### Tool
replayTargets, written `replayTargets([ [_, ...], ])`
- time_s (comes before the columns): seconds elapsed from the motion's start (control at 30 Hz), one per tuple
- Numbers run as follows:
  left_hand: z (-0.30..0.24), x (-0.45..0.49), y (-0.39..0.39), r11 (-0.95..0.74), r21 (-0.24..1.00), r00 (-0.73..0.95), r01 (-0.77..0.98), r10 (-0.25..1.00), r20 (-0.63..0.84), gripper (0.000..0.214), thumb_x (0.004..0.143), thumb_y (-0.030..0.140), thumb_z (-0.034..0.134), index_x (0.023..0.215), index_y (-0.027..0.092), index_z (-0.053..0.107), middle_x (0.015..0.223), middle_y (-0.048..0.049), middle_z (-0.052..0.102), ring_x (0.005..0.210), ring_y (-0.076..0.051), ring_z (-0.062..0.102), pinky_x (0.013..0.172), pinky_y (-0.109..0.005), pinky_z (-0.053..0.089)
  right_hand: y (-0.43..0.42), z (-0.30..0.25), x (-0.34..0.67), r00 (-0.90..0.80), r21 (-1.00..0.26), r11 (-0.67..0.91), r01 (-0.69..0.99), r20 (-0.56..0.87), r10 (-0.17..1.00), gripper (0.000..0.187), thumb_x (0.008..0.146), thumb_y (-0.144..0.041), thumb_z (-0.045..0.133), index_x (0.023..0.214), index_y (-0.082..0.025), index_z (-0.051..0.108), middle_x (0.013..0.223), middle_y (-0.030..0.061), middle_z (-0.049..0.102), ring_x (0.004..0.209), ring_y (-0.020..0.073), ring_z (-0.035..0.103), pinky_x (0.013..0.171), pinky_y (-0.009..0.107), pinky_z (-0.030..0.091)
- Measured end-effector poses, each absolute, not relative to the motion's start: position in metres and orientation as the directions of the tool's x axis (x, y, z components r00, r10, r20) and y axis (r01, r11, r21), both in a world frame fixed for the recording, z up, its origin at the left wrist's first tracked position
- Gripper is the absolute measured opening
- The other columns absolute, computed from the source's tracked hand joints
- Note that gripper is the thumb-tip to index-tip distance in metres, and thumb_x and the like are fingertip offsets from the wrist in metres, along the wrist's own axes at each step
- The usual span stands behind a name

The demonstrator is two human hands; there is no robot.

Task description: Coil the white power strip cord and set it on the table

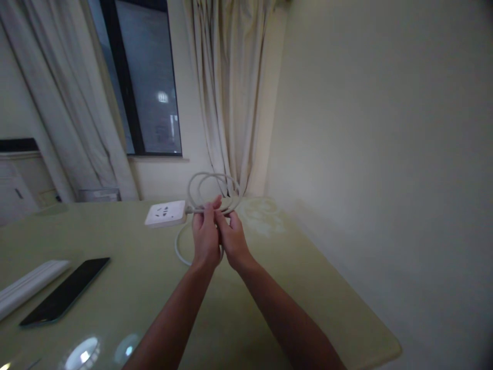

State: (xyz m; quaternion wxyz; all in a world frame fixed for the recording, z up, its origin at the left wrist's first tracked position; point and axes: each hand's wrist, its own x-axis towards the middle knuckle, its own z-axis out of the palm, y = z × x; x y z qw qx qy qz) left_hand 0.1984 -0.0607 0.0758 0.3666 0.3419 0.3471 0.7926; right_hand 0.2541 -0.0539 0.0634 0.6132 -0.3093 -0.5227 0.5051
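Coils of a pale grey power cord [239, 190] rise in loops above my two hands, which meet side by side over the table. My left hand [206, 236] is closed around the cord near the power strip. Fingers of my right hand [231, 239] pinch the same bundle from the other side, its thumb close to the left one. To the left, the white power strip [165, 213] lies on the table with its sockets facing up, and the cord leaves its right end. Another loop of cord hangs below my left wrist; the plug cannot be made out.
A dark phone [67, 293] and a long white object [33, 285] lie on the left of the greenish glossy table [131, 246]. A wall [370, 169] borders the table's right side. Curtains [239, 92] and a window [148, 77] stand behind.
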Motion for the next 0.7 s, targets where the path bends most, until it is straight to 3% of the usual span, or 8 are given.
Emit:
replayTargets([
  [0.07,0.082,0.184,-0.056,-0.522,0.785,-0.55,-0.334,0.784,0.288,0.037,0.095,0.051,0.066,0.093,0.016,0.075,0.102,-0.0099,0.08,0.095,-0.02,0.075,0.088,-0.033,0.058,-0.048,0.063,0.262,-0.272,-0.951,0.212,-0.225,0.27,0.924,0.047,0.088,-0.064,0.07,0.101,-0.02,0.062,0.078,-0.0035,0.065,0.055,0.0102,0.051,0.052,0.024,0.041],
  [0.17,0.093,0.154,-0.049,-0.58,0.662,-0.61,-0.474,0.759,0.229,0.028,0.1,0.031,0.064,0.076,0.018,0.059,0.066,0.0038,0.064,0.08,-0.014,0.074,0.087,-0.029,0.058,-0.036,0.067,0.281,-0.473,-0.92,0.393,-0.007,0.349,0.809,0.042,0.085,-0.06,0.077,0.09,-0.02,0.065,0.06,-0.0089,0.051,0.051,0.0089,0.041,0.051,0.023,0.029],
  [0.27,0.103,0.118,-0.048,-0.515,0.53,-0.524,-0.674,0.839,0.149,0.035,0.109,0.015,0.043,0.074,0.018,0.05,0.056,0.0093,0.049,0.052,-0.005,0.057,0.083,-0.026,0.06,-0.022,0.069,0.302,-0.456,-0.771,0.599,0.215,0.463,0.76,0.032,0.083,-0.046,0.084,0.082,-0.018,0.068,0.056,-0.01,0.045,0.054,0.0084,0.039,0.056,0.024,0.028],
  [0.37,0.108,0.085,-0.049,-0.364,0.477,-0.357,-0.8,0.928,0.109,0.045,0.113,0.015,0.028,0.071,0.018,0.044,0.051,0.0106,0.038,0.037,-0.002,0.038,0.053,-0.013,0.048,-0.005,0.068,0.322,-0.397,-0.646,0.658,0.387,0.527,0.752,0.021,0.086,-0.035,0.083,0.083,-0.018,0.071,0.058,-0.0085,0.05,0.056,0.0092,0.044,0.06,0.024,0.03],
  [0.43,0.108,0.066,-0.049,-0.222,0.562,-0.217,-0.797,0.973,0.077,0.046,0.112,0.012,0.026,0.071,0.017,0.046,0.049,0.0108,0.033,0.033,-0.002,0.032,0.038,-0.013,0.032,0.007,0.067,0.336,-0.371,-0.59,0.655,0.472,0.541,0.754,0.02,0.089,-0.034,0.081,0.083,-0.018,0.072,0.059,-0.0072,0.053,0.057,0.0101,0.048,0.061,0.024,0.031],
  [0.53,0.106,0.044,-0.048,-0.048,0.744,-0.101,-0.666,0.995,-0.027,0.045,0.111,0.013,0.028,0.074,0.015,0.053,0.048,0.0116,0.029,0.03,-0.003,0.024,0.031,-0.016,0.019,0.019,0.067,0.36,-0.301,-0.523,0.594,0.611,0.54,0.786,0.019,0.092,-0.035,0.078,0.085,-0.018,0.072,0.063,-0.0048,0.059,0.058,0.0115,0.052,0.061,0.025,0.032],
  [0.63,0.103,0.032,-0.05,-0.026,0.881,-0.175,-0.473,0.983,-0.064,0.037,0.109,0.021,0.04,0.075,0.016,0.055,0.05,0.0124,0.026,0.03,-0.003,0.017,0.031,-0.017,0.013,0.021,0.073,0.378,-0.178,-0.425,0.453,0.784,0.545,0.819,0.017,0.097,-0.035,0.073,0.09,-0.02,0.073,0.069,-0.001,0.067,0.063,0.0142,0.057,0.061,0.026,0.031],
  [0.7,0.102,0.031,-0.054,-0.059,0.962,-0.266,-0.266,0.964,-0.015,0.032,0.105,0.032,0.052,0.077,0.017,0.057,0.051,0.0121,0.025,0.033,-0.005,0.017,0.034,-0.018,0.013,0.018,0.079,0.38,-0.134,-0.343,0.362,0.867,0.538,0.832,0.018,0.099,-0.038,0.07,0.094,-0.021,0.074,0.073,0.0015,0.071,0.067,0.0166,0.061,0.061,0.027,0.031],
])
